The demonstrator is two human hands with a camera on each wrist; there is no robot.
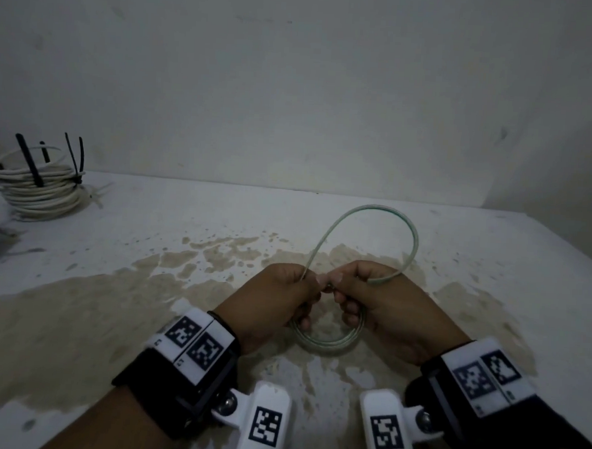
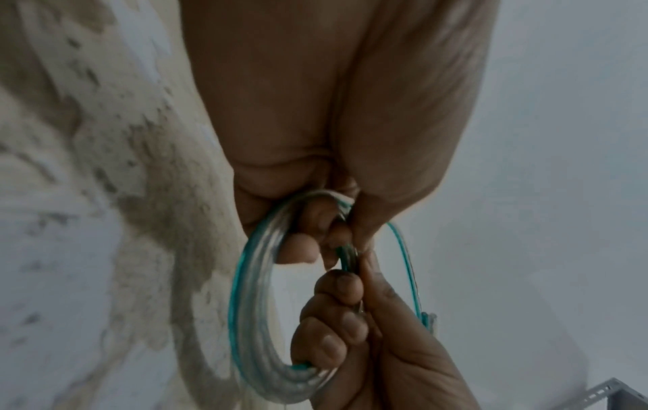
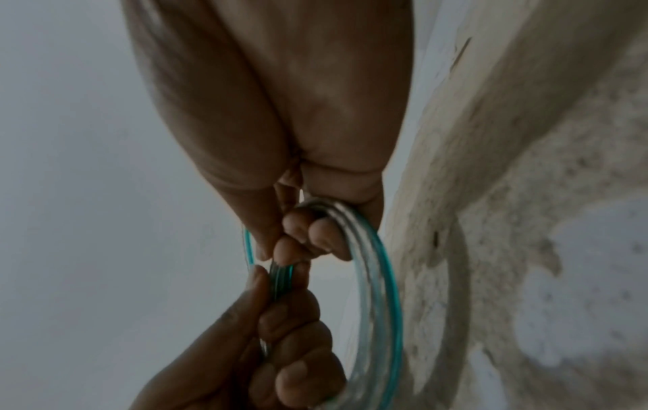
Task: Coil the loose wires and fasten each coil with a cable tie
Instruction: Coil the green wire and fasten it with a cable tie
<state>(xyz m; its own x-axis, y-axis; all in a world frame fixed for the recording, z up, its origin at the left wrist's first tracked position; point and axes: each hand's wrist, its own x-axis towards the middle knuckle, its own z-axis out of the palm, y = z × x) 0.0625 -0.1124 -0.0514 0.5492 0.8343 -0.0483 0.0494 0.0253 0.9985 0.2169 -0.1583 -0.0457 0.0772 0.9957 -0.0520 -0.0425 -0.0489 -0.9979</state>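
Both your hands clamp the clear green-striped wire coil near the middle of the stained table: your left hand and right hand curl round its turns, thumbs meeting at the top. One loose loop arcs toward the far wall. A stack of tied white coils sits far left

Bare workroom: stained white table, plain wall, tied cable coils.
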